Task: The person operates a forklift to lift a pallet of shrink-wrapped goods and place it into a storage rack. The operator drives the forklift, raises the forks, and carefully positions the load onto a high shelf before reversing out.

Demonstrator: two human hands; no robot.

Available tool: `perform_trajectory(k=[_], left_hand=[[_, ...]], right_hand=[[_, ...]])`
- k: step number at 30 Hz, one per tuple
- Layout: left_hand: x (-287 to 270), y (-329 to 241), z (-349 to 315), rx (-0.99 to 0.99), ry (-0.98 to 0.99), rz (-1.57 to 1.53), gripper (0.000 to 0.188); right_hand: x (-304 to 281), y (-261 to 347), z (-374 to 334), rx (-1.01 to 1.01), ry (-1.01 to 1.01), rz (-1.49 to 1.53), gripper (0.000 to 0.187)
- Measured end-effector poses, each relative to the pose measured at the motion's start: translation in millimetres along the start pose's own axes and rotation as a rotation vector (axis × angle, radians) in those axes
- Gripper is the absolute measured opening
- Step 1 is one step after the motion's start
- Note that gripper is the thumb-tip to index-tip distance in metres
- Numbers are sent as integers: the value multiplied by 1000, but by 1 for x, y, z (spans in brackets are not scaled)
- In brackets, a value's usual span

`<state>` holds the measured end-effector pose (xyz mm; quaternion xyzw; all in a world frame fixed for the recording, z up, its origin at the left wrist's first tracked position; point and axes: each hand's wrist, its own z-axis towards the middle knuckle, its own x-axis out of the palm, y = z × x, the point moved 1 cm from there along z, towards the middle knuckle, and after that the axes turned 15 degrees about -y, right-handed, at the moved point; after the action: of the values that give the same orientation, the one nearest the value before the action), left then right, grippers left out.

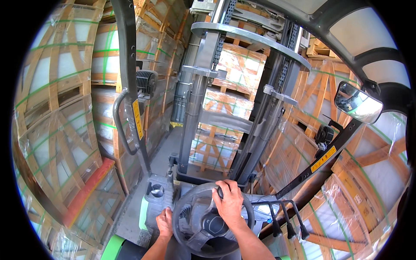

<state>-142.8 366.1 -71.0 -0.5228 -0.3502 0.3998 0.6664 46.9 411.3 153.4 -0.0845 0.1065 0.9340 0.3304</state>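
Observation:
I sit at the controls of a forklift. My right hand (229,201) lies over the upper rim of the black steering wheel (184,203). Its fingers are wrapped round the dark spinner knob (220,192) there. To the left of the wheel, beside the grey dash, my left hand (164,222) is closed with the thumb up; whatever is inside it is hidden. Right of the wheel stand several hydraulic levers (289,225) with black knobs, untouched by either hand. A metal cup-like object (157,190) sits in a recess of the dash.
Ahead rises the grey mast (193,117); through it I see stacked wooden crates (216,147). Tall wrapped crates (56,108) line the left side, more crates (346,208) the right. Cab posts (128,78) frame the view, with a mirror (359,103) at upper right.

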Motion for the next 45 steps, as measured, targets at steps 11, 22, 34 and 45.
perform_trajectory(k=[11, 22, 34, 45], left_hand=[[-7, -10, -1, 20, 7, 55, 42], [-9, 4, 1, -22, 19, -19, 45], [-19, 4, -2, -29, 13, -27, 48], [-31, -2, -10, -52, 19, -17, 47]], right_hand=[[-1, 1, -3, 7, -32, -44, 29], [-44, -18, -26, 150, -85, -196, 28], [-137, 14, -130, 249, 10, -181, 30], [-147, 45, -151, 300, -42, -180, 28]])
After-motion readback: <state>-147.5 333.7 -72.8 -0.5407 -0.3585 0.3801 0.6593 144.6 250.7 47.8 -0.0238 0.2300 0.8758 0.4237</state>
